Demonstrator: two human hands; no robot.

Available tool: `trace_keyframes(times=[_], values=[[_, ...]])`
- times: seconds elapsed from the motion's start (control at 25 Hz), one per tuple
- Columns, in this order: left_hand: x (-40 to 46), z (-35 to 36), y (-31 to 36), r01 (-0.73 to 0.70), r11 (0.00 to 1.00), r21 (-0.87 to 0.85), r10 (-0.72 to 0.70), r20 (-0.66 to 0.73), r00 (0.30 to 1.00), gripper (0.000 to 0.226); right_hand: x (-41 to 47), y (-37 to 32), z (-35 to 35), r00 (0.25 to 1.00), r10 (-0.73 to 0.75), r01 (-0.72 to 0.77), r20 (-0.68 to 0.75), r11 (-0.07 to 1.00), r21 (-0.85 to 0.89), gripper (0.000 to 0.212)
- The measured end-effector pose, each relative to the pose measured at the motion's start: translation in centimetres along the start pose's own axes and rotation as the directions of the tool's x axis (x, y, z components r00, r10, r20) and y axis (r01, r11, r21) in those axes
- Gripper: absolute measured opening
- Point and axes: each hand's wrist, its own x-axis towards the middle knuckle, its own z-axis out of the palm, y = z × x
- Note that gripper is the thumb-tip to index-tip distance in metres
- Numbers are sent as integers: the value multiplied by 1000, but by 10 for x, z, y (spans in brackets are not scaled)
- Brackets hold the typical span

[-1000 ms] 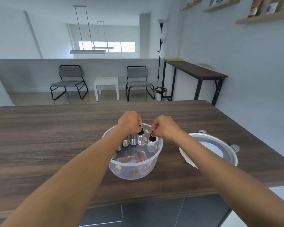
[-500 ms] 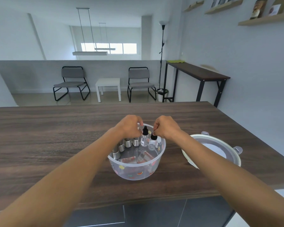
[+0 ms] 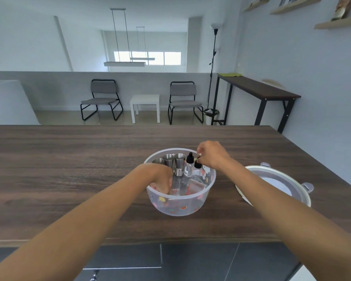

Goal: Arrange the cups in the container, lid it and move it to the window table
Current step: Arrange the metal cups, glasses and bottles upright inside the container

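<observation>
A moment ago both my hands were at the black caps; now my left hand (image 3: 162, 179) has gone down inside the container (image 3: 180, 203), fingers curled near the bottom — I cannot tell if it holds anything. My right hand (image 3: 211, 155) still pinches the cap of one dropper bottle (image 3: 198, 165) at the far side. The steel cups (image 3: 173, 161) stand in a row along the back wall. The lid (image 3: 276, 185) waits on the table (image 3: 69, 169), just right — arranging, I judge, is not finished.
</observation>
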Motion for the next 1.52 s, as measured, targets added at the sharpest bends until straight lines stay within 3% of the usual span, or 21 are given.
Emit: trace_keyframes(times=[0.12,0.2,0.28,0.36,0.48,0.64,0.76,0.88,1.0,1.24,1.44,1.52], values=[[2,4,1,-36,998,-59,37,12,999,63,-10,-6,-4,994,-105,105,-11,994,-11,21],[3,5,1,-52,995,-81,52,-4,999,62,-17,-10,-4,977,-152,162,152,985,-60,19],[2,5,1,-65,994,-86,62,-34,997,57,-23,-14,0,934,-134,212,332,955,-210,31],[0,6,-3,-76,992,-99,67,-92,994,48,-25,-15,6,911,-108,245,398,918,-311,42],[-6,6,-9,-87,985,-152,55,-203,978,37,-25,-17,14,913,-114,262,391,900,-349,50],[-11,10,-15,-116,978,-175,53,-327,943,45,-24,-21,21,919,-80,244,385,883,-400,62],[-12,9,-10,-116,986,-123,54,-425,904,39,-24,-23,24,926,-73,238,371,874,-423,55],[-9,3,-6,-81,997,-6,68,-487,871,51,-24,-23,19,941,-105,242,321,872,-426,35],[0,-1,-5,14,992,128,62,-567,821,61,-23,-20,11,948,-115,235,296,882,-409,37],[17,6,-3,148,976,157,-33,-571,820,56,-25,-13,9,956,-122,210,267,919,-333,56],[18,11,-5,155,980,126,-51,-595,802,55,-26,-14,11,955,-132,218,266,919,-328,56],[12,8,-10,114,993,31,-70,-622,780,56,-26,-14,12,957,-130,212,260,924,-319,55]])
